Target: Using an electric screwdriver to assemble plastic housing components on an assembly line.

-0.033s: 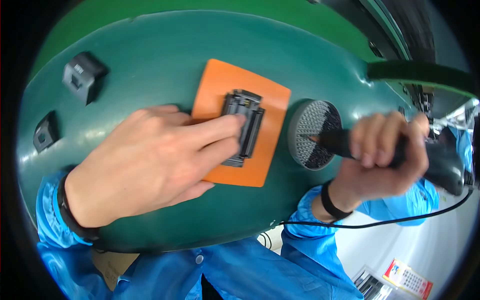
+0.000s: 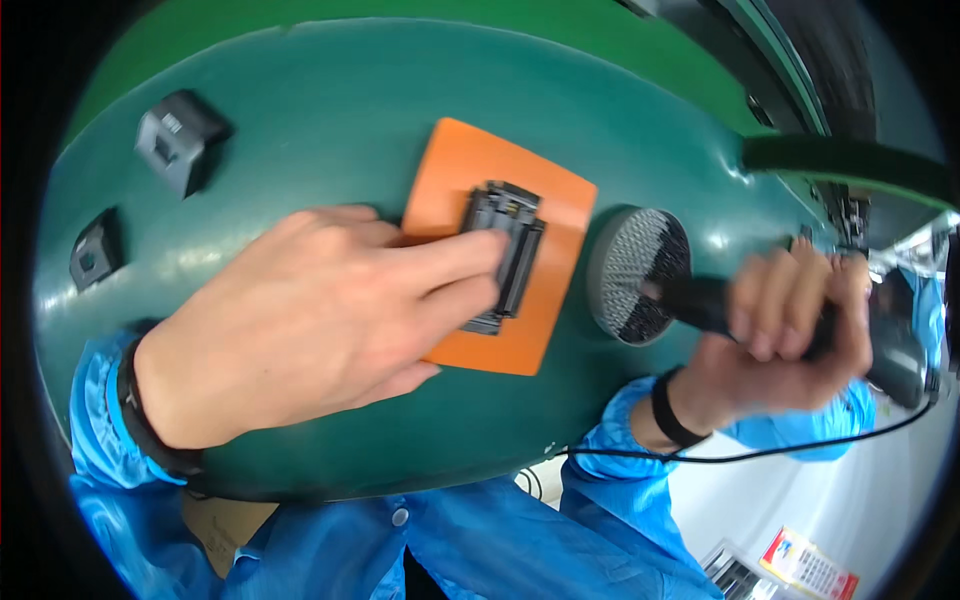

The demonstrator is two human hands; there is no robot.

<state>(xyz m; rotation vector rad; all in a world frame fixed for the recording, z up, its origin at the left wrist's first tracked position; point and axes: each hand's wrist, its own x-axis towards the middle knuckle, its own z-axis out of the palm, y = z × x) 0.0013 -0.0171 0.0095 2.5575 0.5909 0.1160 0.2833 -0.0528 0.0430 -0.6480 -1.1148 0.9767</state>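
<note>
A long black plastic part (image 2: 520, 268) with slots and rails lies on an orange mat (image 2: 510, 350). My left hand (image 2: 300, 320) reaches over the mat's left edge, its fingertips pressed onto the part and hiding some of it. In my right hand (image 2: 790, 330) is a dark electric screwdriver (image 2: 698, 303), fingers wrapped round its body. It is held nearly level, pointing left. Its blurred bit is over a round grey tray (image 2: 603, 290) of small dark screws (image 2: 665, 250). I cannot tell whether a screw is on the bit.
Two black angled blocks with square openings, a larger one (image 2: 180, 140) and a smaller one (image 2: 95, 255), sit at the left of the green table (image 2: 330, 120). A black cable (image 2: 790, 450) runs from the screwdriver past my right wrist. A dark green curved edge (image 2: 850, 165) stands at right.
The screwdriver's bit has shifted slightly right and nearer over the screw tray. Mat, part and tray all sit a little farther right in the picture. My left fingers stay on the part.
</note>
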